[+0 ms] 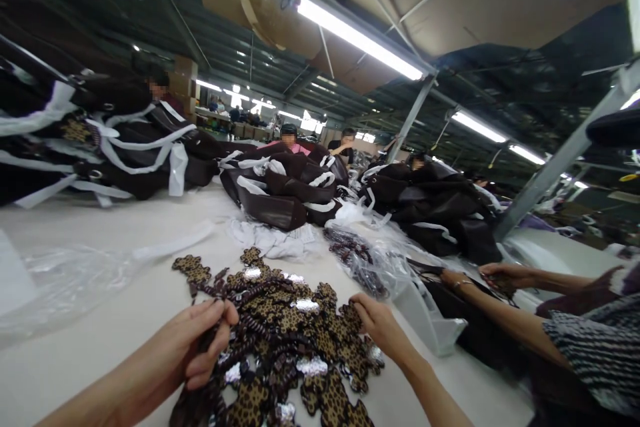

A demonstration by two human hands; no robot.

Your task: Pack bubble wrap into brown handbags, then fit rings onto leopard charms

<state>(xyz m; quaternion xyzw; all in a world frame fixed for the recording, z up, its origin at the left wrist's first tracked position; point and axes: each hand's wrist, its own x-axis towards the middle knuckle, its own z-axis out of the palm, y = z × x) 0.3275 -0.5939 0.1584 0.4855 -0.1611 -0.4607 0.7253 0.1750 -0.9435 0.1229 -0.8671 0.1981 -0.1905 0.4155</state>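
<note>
L hand [197, 340] had thumb + index finger pinched together on a dark beaded strand [207, 337], w/ the other fingers curled in under it. The strand sat right in the grip, part of it showing btwn thumb and curled fingers, at the near L side of the pile of leopard-print charms [250, 400]. Its long axis ran roughly near-to-far, lower end pointing back twd the wearer; couldn't tell exactly where the far end went, too tangled w/ the rest.

R hand [377, 323] was at the pile's R edge, fingertips on a leopard-print piece [349, 317]. Thumb was hidden, so can't tell if that grip was closed or apart. That piece lay just L of/below the fingertips, axis n/a, too overlapped.

Pile was on a pale table [115, 373], w/ clear plastic [395, 267] and dark bags [280, 180] behind. Co-worker's hands [505, 277] were off to the R.
</note>
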